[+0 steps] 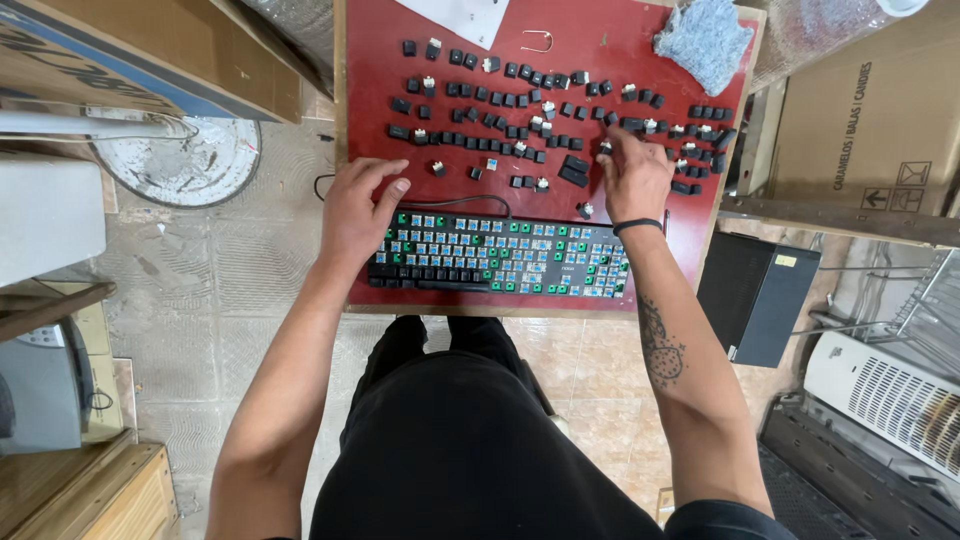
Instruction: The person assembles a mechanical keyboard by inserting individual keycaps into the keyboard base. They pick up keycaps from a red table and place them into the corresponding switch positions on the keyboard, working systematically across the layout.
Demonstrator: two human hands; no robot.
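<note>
A red table (370, 60) carries a black keyboard (500, 257) along its near edge, most of its keycaps off so the blue and green switches show; only a short run of black caps remains at its near left. The left hand (355, 210) rests on the keyboard's left end, fingers loosely together and flat, thumb out toward the right. The right hand (635, 180) reaches farther, just beyond the keyboard's right part, its fingers bunched and pointing down into the loose keycaps (520, 110); whether they pinch one I cannot tell. The keycaps lie scattered in rough rows across the middle and far part of the table, some turned white side up. A wire puller (537, 40) lies far centre, a white paper (465, 15) just left of it, and a blue cloth (705, 40) at the far right corner. A cardboard box (860, 120) stands right of the table, contents hidden. A black case (755, 295) stands on the floor near right.
</note>
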